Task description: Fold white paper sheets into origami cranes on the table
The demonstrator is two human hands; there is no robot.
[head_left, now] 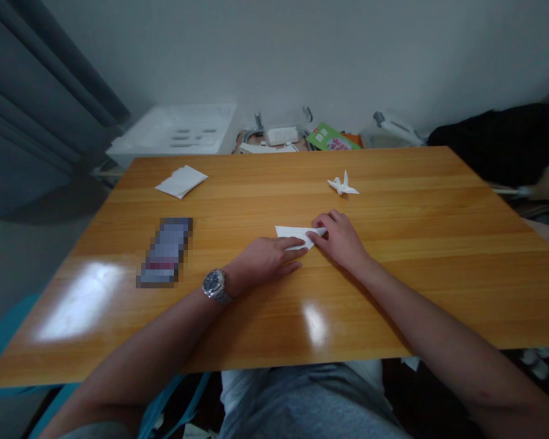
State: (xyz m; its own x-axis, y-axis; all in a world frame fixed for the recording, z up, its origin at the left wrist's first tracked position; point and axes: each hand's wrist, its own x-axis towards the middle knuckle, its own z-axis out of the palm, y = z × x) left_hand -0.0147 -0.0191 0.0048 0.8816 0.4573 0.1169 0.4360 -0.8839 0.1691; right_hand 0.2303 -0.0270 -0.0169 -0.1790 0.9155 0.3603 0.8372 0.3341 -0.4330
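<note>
A folded piece of white paper (289,232) lies on the wooden table (238,201), its long edge facing away from me. My left hand (271,259) rests over its lower left part with the fingers stretched out, pressing it down. At its right corner, my right hand (339,236) pinches the paper between thumb and fingers. Part of the paper is hidden under the fingers of both hands. Beyond my right hand stands a white folded paper crane (343,185).
Several white sheets (182,182) lie in a small stack at the far left. A blurred-out phone-like object (165,251) is left of my hands. Behind the table are a white plastic tray (174,131), a green booklet (332,138) and dark cloth (507,143).
</note>
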